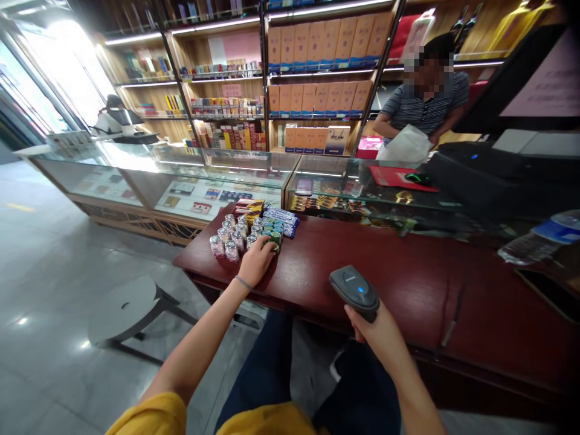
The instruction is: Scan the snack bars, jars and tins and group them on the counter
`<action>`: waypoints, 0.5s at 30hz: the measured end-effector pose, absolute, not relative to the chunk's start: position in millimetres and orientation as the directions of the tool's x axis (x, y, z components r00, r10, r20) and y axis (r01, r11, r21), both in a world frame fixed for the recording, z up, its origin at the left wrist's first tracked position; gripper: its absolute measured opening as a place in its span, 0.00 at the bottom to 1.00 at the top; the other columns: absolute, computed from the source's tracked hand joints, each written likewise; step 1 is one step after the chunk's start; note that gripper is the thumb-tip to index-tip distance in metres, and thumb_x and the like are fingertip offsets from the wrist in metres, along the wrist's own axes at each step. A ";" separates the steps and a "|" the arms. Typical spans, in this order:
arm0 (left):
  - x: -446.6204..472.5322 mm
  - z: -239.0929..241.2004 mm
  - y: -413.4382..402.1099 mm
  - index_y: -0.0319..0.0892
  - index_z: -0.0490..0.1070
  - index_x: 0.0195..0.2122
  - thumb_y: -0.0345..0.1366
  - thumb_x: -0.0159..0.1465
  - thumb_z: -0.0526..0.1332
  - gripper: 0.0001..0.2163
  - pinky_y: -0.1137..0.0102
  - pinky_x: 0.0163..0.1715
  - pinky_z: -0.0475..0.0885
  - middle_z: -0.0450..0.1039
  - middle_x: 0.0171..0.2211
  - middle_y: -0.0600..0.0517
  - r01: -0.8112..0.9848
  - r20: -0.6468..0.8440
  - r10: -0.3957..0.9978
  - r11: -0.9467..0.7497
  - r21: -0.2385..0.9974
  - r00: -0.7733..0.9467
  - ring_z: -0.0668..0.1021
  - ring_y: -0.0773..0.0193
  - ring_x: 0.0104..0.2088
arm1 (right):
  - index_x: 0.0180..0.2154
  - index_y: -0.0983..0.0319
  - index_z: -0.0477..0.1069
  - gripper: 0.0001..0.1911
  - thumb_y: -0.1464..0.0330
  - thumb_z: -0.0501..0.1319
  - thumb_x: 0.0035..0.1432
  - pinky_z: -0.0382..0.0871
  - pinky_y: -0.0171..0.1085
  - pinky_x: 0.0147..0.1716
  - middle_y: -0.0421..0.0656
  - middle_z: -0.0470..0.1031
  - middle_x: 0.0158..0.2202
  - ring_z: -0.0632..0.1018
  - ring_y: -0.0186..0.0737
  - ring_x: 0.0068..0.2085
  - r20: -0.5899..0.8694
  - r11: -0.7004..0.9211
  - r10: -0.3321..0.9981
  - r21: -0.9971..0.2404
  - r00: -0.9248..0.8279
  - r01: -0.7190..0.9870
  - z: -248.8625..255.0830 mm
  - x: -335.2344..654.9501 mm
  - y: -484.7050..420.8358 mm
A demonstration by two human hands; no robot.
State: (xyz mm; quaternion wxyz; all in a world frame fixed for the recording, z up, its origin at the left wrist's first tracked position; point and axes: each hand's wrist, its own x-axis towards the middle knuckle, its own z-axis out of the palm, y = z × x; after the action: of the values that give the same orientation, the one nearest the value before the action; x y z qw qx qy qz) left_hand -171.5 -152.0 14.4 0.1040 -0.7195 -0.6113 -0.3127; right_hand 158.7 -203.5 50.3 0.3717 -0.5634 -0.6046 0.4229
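My left hand (pixel 256 261) reaches over the dark red counter (pixel 389 266) and closes its fingers round a small green-capped jar (pixel 275 237) at the near edge of a cluster of several small jars (pixel 235 232). My right hand (pixel 378 329) grips a grey handheld barcode scanner (pixel 354 290) with a blue light, held above the counter's front edge and pointing toward the jars. Flat packets (pixel 281 217) lie just behind the jars.
A glass display case (pixel 190 175) runs behind the counter, with stocked shelves (pixel 317 60) beyond. A person in a striped shirt (pixel 423 106) stands at the back right with a white bag (pixel 405 145). A monitor (pixel 525 78) and water bottle (pixel 539 238) sit at right. A stool (pixel 129 308) stands left.
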 end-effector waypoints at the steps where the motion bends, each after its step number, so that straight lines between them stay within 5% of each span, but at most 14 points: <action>1: -171.8 16.2 -152.7 0.46 0.71 0.50 0.31 0.69 0.57 0.10 0.61 0.56 0.73 0.70 0.55 0.46 0.943 0.567 0.820 -0.244 0.225 0.077 0.75 0.55 0.54 | 0.50 0.61 0.70 0.26 0.55 0.65 0.53 0.66 0.36 0.19 0.32 0.69 0.17 0.70 0.38 0.15 -0.021 0.013 0.996 -0.932 -0.090 0.361 49.6 158.2 -203.5; 7: -174.7 18.0 -158.6 0.45 0.71 0.48 0.29 0.69 0.56 0.09 0.62 0.51 0.75 0.75 0.46 0.47 0.940 0.511 0.848 -0.276 0.201 0.140 0.77 0.56 0.48 | 0.46 0.61 0.70 0.23 0.55 0.65 0.52 0.66 0.35 0.17 0.33 0.70 0.18 0.69 0.36 0.15 -0.003 0.029 0.996 -0.940 -0.093 0.340 47.9 156.2 -204.9; 12: -174.1 13.7 -162.2 0.47 0.63 0.64 0.31 0.70 0.55 0.21 0.63 0.51 0.75 0.73 0.49 0.46 0.920 0.560 0.815 -0.322 0.222 0.149 0.77 0.57 0.49 | 0.47 0.61 0.70 0.24 0.54 0.65 0.52 0.66 0.35 0.17 0.33 0.69 0.18 0.69 0.36 0.15 -0.007 0.021 0.997 -0.940 -0.079 0.341 48.0 158.5 -205.2; 15: -167.8 14.7 -160.5 0.47 0.62 0.66 0.33 0.71 0.55 0.22 0.62 0.52 0.75 0.71 0.48 0.45 0.868 0.630 0.764 -0.400 0.295 0.138 0.76 0.58 0.49 | 0.47 0.61 0.70 0.25 0.55 0.65 0.52 0.66 0.35 0.17 0.33 0.69 0.18 0.70 0.37 0.16 -0.008 0.017 0.997 -0.939 -0.073 0.343 49.4 159.0 -205.4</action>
State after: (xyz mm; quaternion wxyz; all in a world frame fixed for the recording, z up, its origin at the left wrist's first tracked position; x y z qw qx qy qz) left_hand -167.8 -160.5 14.7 0.0703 -0.7510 -0.5432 -0.3688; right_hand 159.0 -205.4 49.4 0.3878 -0.5597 -0.5985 0.4221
